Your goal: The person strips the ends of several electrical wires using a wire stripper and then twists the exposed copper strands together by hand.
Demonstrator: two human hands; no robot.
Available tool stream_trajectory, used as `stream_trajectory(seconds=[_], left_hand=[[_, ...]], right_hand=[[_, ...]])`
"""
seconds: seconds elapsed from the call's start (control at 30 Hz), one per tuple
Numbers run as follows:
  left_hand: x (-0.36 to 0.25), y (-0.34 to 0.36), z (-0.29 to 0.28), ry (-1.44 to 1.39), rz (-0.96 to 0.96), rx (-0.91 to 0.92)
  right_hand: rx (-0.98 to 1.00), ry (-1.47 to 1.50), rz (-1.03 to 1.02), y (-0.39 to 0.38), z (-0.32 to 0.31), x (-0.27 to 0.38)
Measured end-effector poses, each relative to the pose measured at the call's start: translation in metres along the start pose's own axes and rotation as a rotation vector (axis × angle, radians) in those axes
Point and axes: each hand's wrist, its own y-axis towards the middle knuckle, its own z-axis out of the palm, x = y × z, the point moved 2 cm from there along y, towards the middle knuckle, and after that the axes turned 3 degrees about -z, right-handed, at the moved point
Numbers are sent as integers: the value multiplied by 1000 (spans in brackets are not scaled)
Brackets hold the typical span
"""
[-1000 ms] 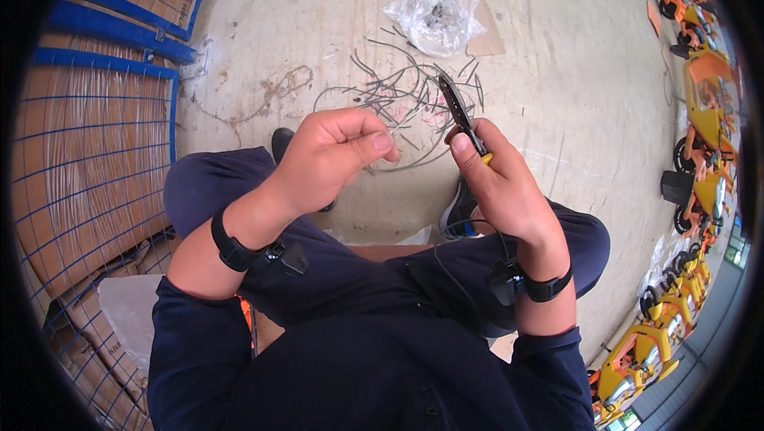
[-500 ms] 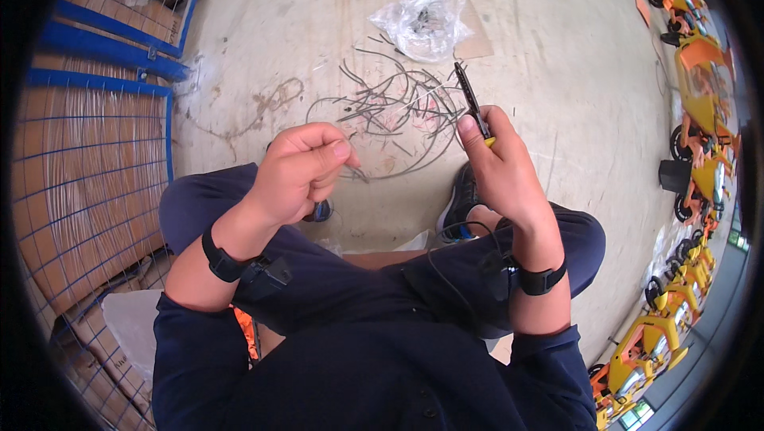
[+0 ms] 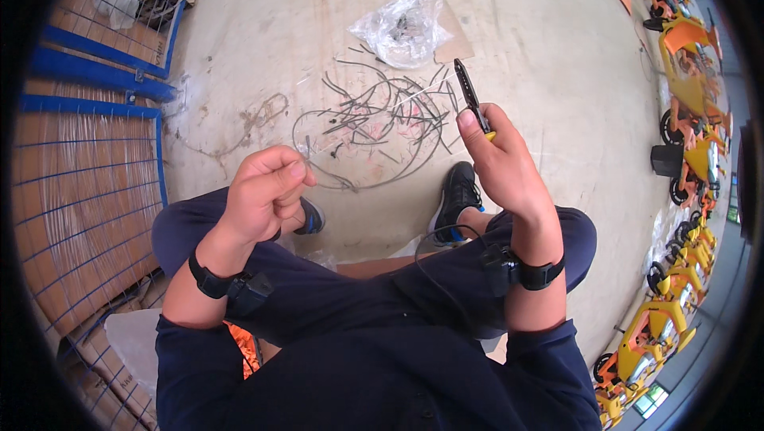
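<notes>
My right hand (image 3: 509, 156) grips a pair of wire strippers (image 3: 468, 89), black-jawed with a bit of yellow at the handle. Their jaws point up and away from me, over the right edge of a loose heap of cut grey wires (image 3: 374, 117) on the floor. A thin white strand (image 3: 422, 95) runs down-left from near the jaw tips; whether it touches them I cannot tell. My left hand (image 3: 267, 192) is closed in a pinch, short of the heap's near left side. Whatever its fingertips hold, if anything, is too small to make out.
Beyond the wires lies a clear plastic bag (image 3: 406, 29) with dark small parts, on a piece of cardboard (image 3: 455, 37). A blue mesh cage (image 3: 87, 105) with wrapped cartons stands at left. Yellow-orange small ride-on vehicles (image 3: 688, 73) line the right. My shoes (image 3: 458, 192) flank the near floor.
My left hand has drawn back toward me and left, away from the wires. My right hand keeps hold of the wire strippers, nearly still. The view has shifted slightly.
</notes>
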Motion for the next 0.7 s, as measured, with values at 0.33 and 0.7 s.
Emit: stream_trajectory(seconds=[0.33,0.7], left_hand=[[-9,-3,-16,72,100,-54],[-4,13,13,225,101,-21]], right_hand=[[-256,507,93,6,-60,-12],[492,909,-198,-21,-25,4]])
